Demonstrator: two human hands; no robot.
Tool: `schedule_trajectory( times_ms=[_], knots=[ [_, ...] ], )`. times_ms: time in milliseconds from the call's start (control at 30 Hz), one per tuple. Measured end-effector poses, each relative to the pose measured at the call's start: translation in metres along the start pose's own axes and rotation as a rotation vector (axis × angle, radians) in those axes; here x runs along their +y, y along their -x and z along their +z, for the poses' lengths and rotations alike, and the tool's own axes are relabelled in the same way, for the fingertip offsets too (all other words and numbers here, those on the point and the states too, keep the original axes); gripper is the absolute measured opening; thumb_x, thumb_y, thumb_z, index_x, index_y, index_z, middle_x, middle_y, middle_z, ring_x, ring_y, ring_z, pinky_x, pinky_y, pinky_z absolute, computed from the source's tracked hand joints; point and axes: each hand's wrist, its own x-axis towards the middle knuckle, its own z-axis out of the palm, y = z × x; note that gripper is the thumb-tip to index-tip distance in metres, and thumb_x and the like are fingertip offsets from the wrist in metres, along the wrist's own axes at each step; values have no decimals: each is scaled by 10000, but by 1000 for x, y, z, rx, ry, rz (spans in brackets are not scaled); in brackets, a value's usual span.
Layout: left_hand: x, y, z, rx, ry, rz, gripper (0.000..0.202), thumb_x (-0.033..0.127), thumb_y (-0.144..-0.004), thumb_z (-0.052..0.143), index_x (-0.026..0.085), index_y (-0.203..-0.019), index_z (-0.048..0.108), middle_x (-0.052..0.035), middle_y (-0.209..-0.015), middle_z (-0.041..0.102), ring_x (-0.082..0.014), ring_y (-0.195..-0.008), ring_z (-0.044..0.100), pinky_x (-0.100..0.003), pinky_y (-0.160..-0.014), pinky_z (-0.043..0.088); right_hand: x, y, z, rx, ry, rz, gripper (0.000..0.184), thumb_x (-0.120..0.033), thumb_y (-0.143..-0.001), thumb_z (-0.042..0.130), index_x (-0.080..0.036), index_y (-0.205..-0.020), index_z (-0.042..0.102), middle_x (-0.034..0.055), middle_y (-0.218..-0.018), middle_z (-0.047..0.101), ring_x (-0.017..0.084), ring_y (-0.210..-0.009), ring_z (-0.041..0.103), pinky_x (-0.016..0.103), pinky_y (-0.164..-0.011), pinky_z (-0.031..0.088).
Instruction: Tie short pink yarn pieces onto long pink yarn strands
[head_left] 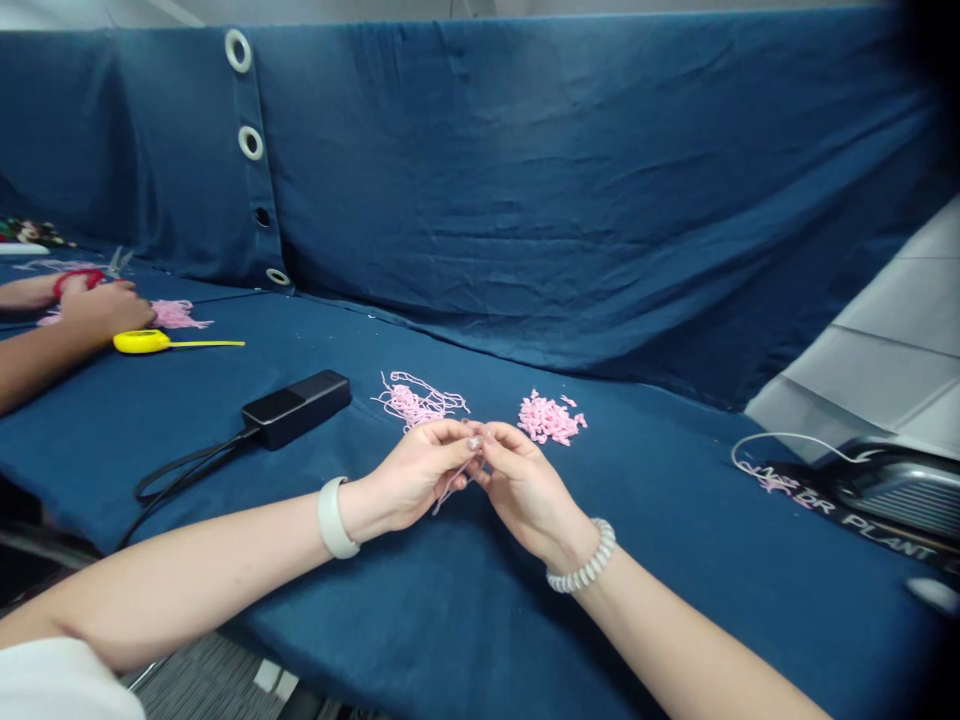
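Observation:
My left hand (420,470) and my right hand (525,490) meet fingertip to fingertip over the blue cloth. Both pinch a thin strand of pink yarn (448,494), whose loose end hangs below my left fingers. The part between the fingertips is mostly covered. Just beyond my left hand lies a tangle of pink yarn pieces (420,402). Behind my right hand sits a pile of small pink knotted yarn bits (550,417).
A black box (296,408) with a cable lies left of my hands. Farther left, a co-worker's hands (105,308) hold red-handled scissors (79,280) near pink yarn (178,314) and a yellow tool (146,342). A dark device (907,485) stands right.

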Motion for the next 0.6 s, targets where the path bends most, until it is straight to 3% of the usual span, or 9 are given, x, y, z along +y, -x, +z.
schedule_trajectory(
  times_ms=[200,367,600],
  knots=[
    [0,3,0,-49,24,-57,217,254,-681,761,126,-754,601,10,-630,573,-57,-538,529,-134,-437,392,0,1,-3,-37,48,20,219,-281,-616,779,-188,-787,678,-1,-772,611,102,-622,523,268,-620,443],
    [0,2,-2,-75,30,-67,216,247,-683,760,118,-772,612,-2,-659,595,-63,-556,560,-147,-488,429,3,1,-7,-56,1,54,377,-218,-662,748,-235,-1014,614,-21,-835,581,84,-645,528,246,-632,440],
    [0,1,0,-64,4,-63,217,231,-653,779,97,-699,614,-21,-610,624,-53,-503,547,-148,-478,431,2,-1,-14,-112,25,166,380,-250,-681,729,-198,-1030,587,-6,-799,593,113,-691,549,287,-700,450]
  ],
)
